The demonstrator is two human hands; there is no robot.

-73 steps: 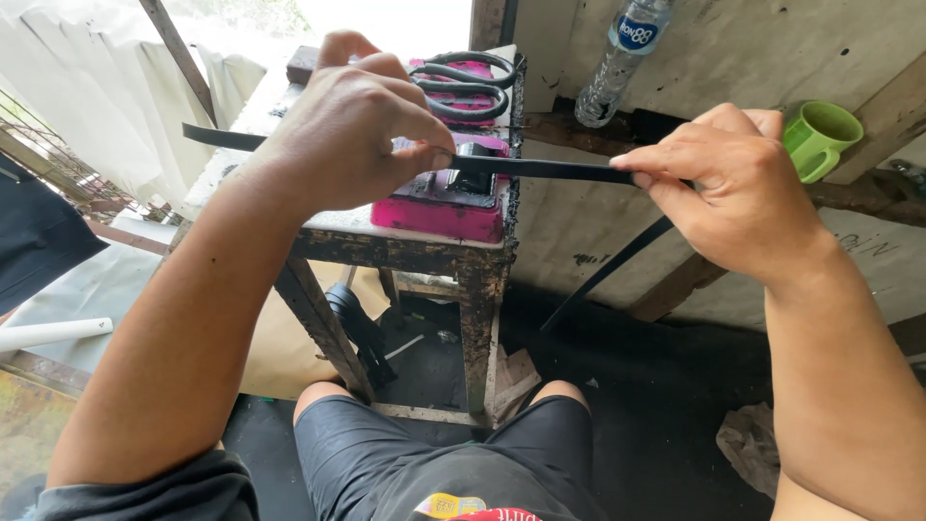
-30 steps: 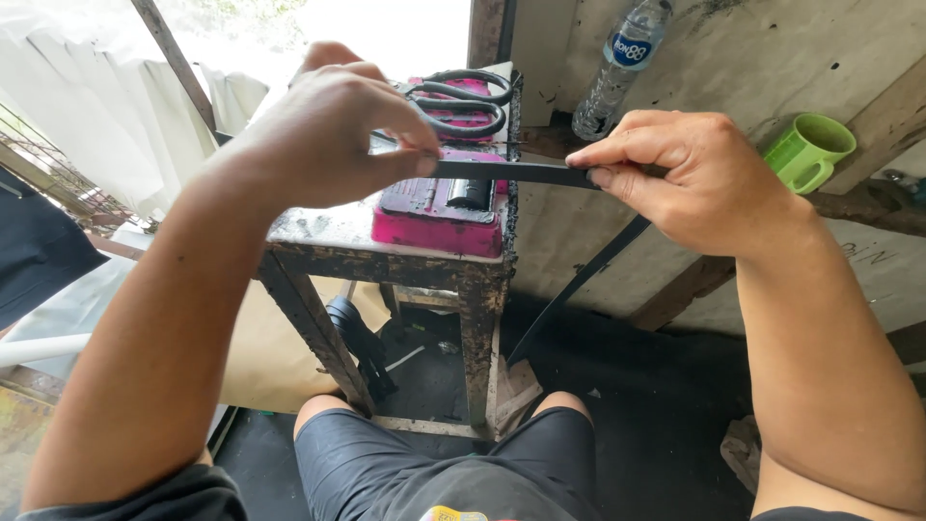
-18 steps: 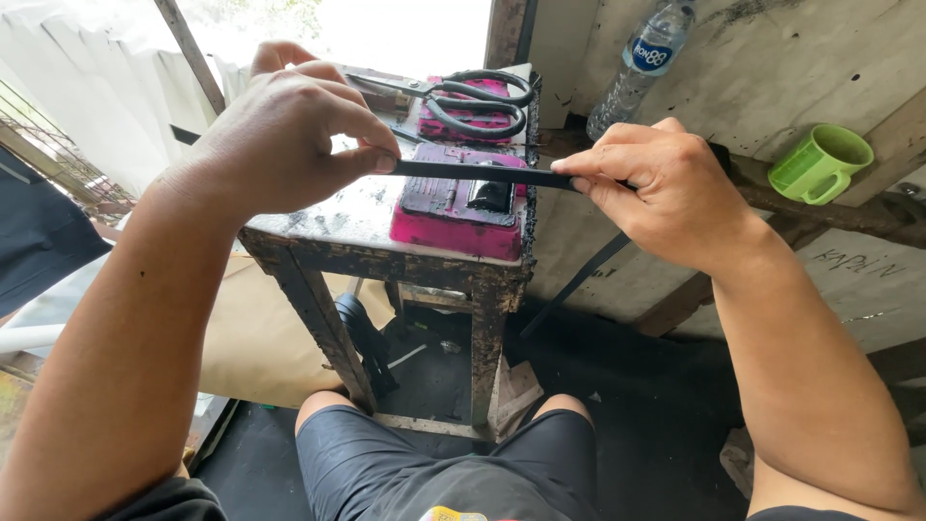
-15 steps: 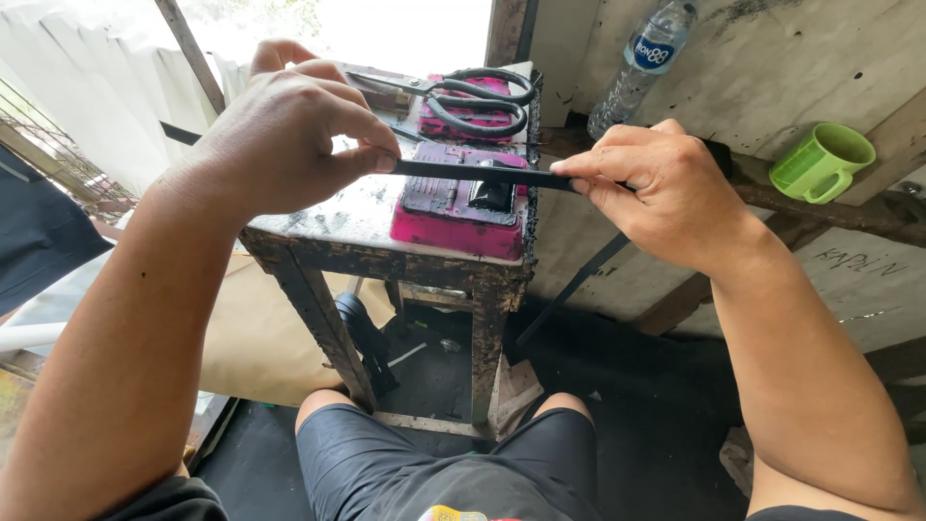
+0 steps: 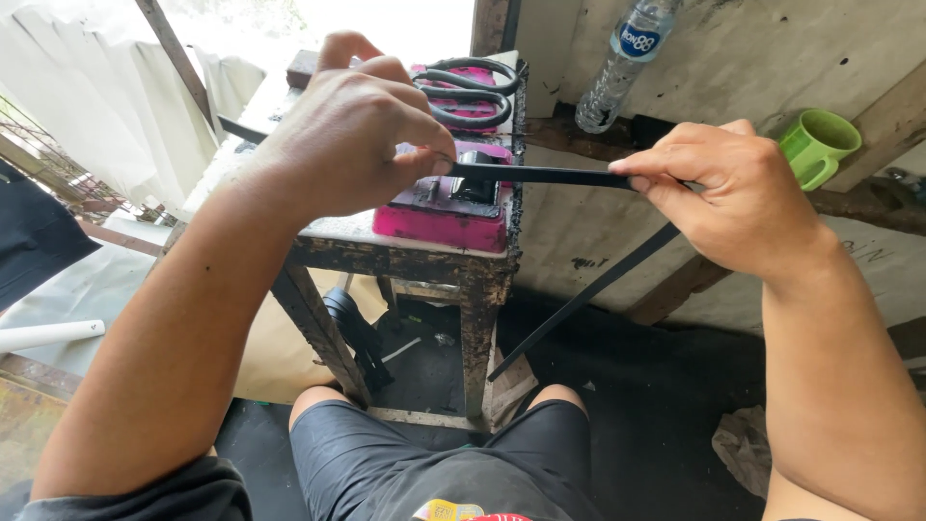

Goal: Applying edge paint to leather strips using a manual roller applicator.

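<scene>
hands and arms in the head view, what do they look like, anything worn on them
Both hands, left hand and right hand, are bare: no gloves, rings or watch visible. The forearms are uncovered; a dark grey sleeve shows on the left upper arm.

Black strap (image 5: 550,176): flat, smooth, faintly glossy, apparently plastic; pinched between bare left hand (image 5: 352,145) and bare right hand (image 5: 733,198).

Stool (image 5: 405,256): wood, rough and worn, dark-stained, finish flaking along the front edge and legs.

Pink block (image 5: 439,217) at the stool's front right corner: matt, soiled, material cannot be told.

Scissors (image 5: 473,92) at the far edge: black handles, smooth, semi-gloss.

Bottle (image 5: 617,63): clear glossy plastic.

Mug (image 5: 815,145): green, smooth, plastic-looking.

Wall (image 5: 733,48): rough, speckled, matt.

Shorts (image 5: 434,463): dark matt cloth.
</scene>
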